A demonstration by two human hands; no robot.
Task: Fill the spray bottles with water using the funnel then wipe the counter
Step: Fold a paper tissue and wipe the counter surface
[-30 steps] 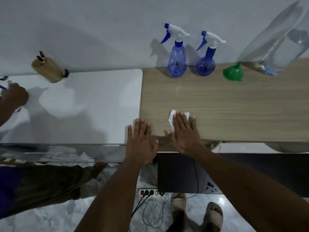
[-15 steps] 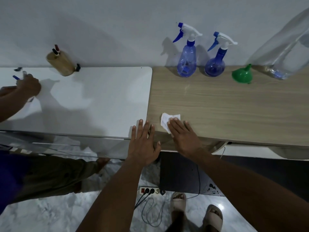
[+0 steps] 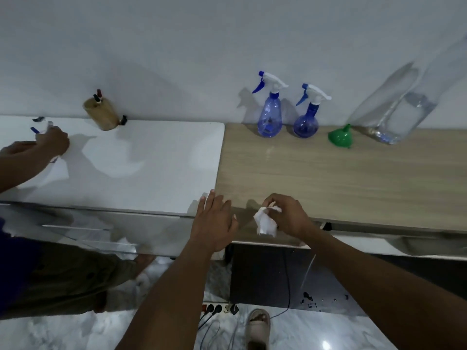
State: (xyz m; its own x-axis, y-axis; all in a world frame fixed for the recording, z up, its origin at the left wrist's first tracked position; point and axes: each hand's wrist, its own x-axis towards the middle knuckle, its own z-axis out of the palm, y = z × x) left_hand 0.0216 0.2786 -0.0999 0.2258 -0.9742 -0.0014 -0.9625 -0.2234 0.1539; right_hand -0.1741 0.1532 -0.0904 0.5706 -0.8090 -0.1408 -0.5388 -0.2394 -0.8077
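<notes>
Bunched up since a moment ago: white paper tissue [image 3: 265, 222], now pinched in your right hand [image 3: 290, 218].
Location: front edge of light wooden counter [image 3: 328, 178]; your left hand [image 3: 214, 223] spread open beside it.

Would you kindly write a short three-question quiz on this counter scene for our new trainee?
1. True or false: the green funnel is in a hand's grip.
2. What does the right hand hold? A) a crumpled white tissue B) a sponge C) a pen
3. Fill in: the fingers of the left hand are ___ (straight or curled).

Key:
1. False. The funnel lies on the wooden counter.
2. A
3. straight
</notes>
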